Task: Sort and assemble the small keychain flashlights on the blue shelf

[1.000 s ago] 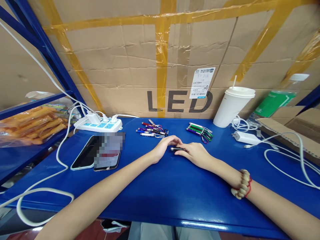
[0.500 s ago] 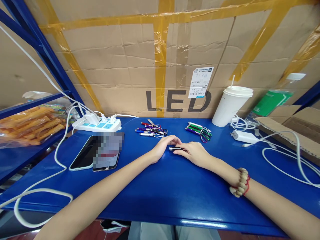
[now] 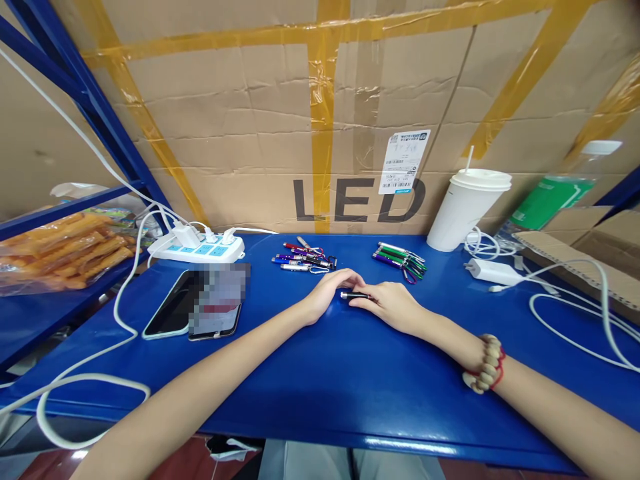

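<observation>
- Blue tabletop under your arms; big taped cardboard box marked LED stands along the back edge.
- Your right hand: thumb and fingers clamped on a black penlight, silver end sticking out toward your other palm. Its back end is hidden by the fingers.
- Your left hand: fingers curled over toward the right hand's fingers, at or just beside them. Cannot tell whether they touch the penlight or how close together they sit.
- Penlight location: mid-table, between your two hands, lying roughly crosswise, at or just above the surface; can't say which.
- Just changed: next to nothing. Versus the two earlier frames, hands and penlight keep the same pose; the whole view only shifts slightly, likely your head moving.
- Meaning for the work: reads as a steady hold. No light added to or taken from either pile over this stretch.
- Left pile of keychain lights: just beyond your left hand, mixed colours, clips mostly to the right.
- Right pile of keychain lights: beyond your right hand, green, purple and silver, well apart from the left pile.
- Off to your left: two smartphones, side by side, one screen pixelated; white power strip behind them.
- Off to your right: white lidded cup, charger with loose cable.
</observation>
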`<state>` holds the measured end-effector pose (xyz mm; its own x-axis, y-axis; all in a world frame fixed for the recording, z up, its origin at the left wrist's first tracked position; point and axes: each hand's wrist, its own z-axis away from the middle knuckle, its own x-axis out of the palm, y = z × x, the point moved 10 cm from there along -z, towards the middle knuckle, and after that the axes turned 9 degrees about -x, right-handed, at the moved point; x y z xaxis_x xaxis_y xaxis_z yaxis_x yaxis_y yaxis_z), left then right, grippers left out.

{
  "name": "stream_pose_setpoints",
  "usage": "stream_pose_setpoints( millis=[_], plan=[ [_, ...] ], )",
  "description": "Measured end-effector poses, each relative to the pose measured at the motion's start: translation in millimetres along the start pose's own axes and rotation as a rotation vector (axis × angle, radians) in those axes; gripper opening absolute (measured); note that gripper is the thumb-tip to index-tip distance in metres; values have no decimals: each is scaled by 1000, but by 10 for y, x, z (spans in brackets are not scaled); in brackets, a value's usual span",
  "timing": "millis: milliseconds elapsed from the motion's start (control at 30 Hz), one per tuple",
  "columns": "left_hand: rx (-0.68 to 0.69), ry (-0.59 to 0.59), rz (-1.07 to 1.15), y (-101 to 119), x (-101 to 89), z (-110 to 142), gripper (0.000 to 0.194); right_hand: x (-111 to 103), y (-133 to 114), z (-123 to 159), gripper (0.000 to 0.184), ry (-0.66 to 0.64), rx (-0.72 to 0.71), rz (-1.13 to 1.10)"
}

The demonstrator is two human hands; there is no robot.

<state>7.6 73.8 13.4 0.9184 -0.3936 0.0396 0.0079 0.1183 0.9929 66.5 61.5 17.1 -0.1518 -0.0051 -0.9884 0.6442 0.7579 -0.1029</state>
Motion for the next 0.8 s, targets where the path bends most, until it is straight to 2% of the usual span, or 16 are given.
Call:
stream_pose_setpoints(
  millis=[533,633,800],
  plan=[
    [28,18,-9,34,4,19,24,-31,-24,16,36,39,-14,-60],
    [52,116,38,22,-84,19,19,-78,-22,28,36,87,-9,-85],
    [109,428,38,4,-383,83,11,-143,120,52,31,158,85,5]
  ],
)
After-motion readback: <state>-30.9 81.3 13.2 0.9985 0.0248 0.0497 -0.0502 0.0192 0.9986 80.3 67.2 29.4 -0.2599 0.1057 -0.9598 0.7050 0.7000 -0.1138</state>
